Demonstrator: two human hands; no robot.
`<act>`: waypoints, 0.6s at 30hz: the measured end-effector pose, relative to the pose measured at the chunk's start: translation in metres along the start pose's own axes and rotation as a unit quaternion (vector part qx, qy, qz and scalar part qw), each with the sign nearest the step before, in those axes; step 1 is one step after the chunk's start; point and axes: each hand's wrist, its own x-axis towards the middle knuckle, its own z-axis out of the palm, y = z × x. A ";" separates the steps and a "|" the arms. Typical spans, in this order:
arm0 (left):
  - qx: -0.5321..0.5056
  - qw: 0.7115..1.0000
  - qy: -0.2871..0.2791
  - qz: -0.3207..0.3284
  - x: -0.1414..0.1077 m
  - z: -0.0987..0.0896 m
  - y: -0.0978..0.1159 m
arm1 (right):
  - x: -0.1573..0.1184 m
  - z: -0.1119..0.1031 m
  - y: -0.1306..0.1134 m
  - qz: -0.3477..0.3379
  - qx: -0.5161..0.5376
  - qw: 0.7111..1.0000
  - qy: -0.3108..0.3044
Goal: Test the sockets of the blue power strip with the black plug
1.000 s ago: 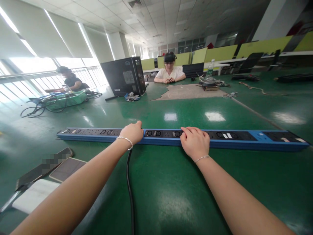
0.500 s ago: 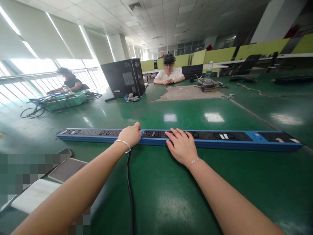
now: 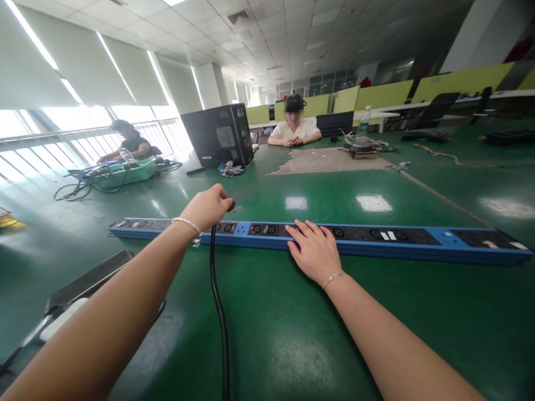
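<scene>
A long blue power strip (image 3: 267,243) with black socket panels lies across the green table. My left hand (image 3: 208,207) is closed round a black plug (image 3: 231,206), held just above and apart from the strip. Most of the plug is hidden by my fingers. From under this hand a thick black cable (image 3: 219,317) runs down toward me, crossing in front of the strip. Lying flat on top of the strip, right of its middle, my right hand (image 3: 315,250) has its fingers spread.
Behind the strip stand a black computer case (image 3: 217,136), gloves (image 3: 230,169) and a green basket (image 3: 129,174) with cables. A person (image 3: 295,128) sits across the table, another (image 3: 129,142) at far left. A bottle (image 3: 364,120) stands at the back. A dark flat device (image 3: 90,278) lies at near left.
My left hand has risen off the strip and shifted left with the plug, uncovering a blue socket section. My right hand stays on the strip. The view has turned slightly.
</scene>
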 end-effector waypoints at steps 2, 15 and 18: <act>-0.004 1.000 0.011 -0.009 0.005 -0.009 -0.012 | 0.000 0.000 0.000 0.001 0.002 1.000 0.000; 0.076 0.995 -0.043 -0.043 0.026 0.019 -0.102 | 0.001 0.002 0.002 -0.007 -0.002 1.000 0.023; 0.080 0.993 -0.071 -0.040 0.024 0.030 -0.105 | 0.001 0.002 0.002 -0.007 -0.002 1.000 0.025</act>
